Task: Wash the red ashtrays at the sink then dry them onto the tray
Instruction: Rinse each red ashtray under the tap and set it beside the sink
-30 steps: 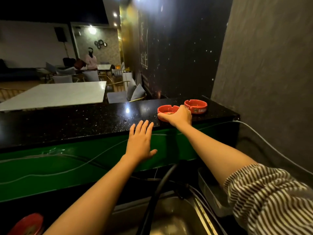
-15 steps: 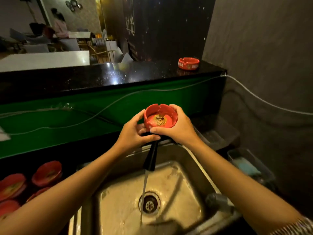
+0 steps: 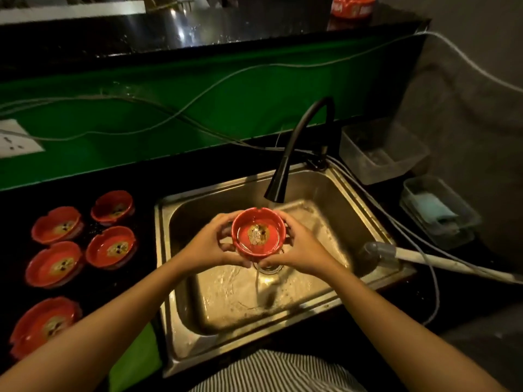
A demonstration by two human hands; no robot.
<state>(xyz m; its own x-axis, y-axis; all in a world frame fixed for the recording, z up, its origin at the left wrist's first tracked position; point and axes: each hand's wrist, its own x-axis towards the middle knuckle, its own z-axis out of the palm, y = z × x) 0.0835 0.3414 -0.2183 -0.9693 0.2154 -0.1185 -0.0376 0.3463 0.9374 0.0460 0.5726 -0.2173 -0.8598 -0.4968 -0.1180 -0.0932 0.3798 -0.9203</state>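
**Q:** What do you hold, and where?

**A:** You hold 1 red ashtray (image 3: 258,236) over the sink (image 3: 334,193), just below the spout of the black faucet (image 3: 285,165). Your left hand (image 3: 208,244) cups its left side and your right hand (image 3: 297,247) its right, fingers of both curled round the wall. A patch of residue sits on its floor under shallow water, and a thin stream falls beneath it toward the drain.

**Q:** What lies around it?

**A:** On the dark counter left of the sink, 5 ashtrays (image 3: 111,246) rest apart from one another, each with a spot at its centre. 1 more, the far ashtray (image 3: 353,5), stands on the raised black ledge (image 3: 198,32) behind. 2 clear containers (image 3: 382,154) sit right of the sink.

**Q:** How far along are you?

**A:** Early, by my judgement: this ashtray is not yet clean, the others look unwashed, and no drying tray can be identified here.
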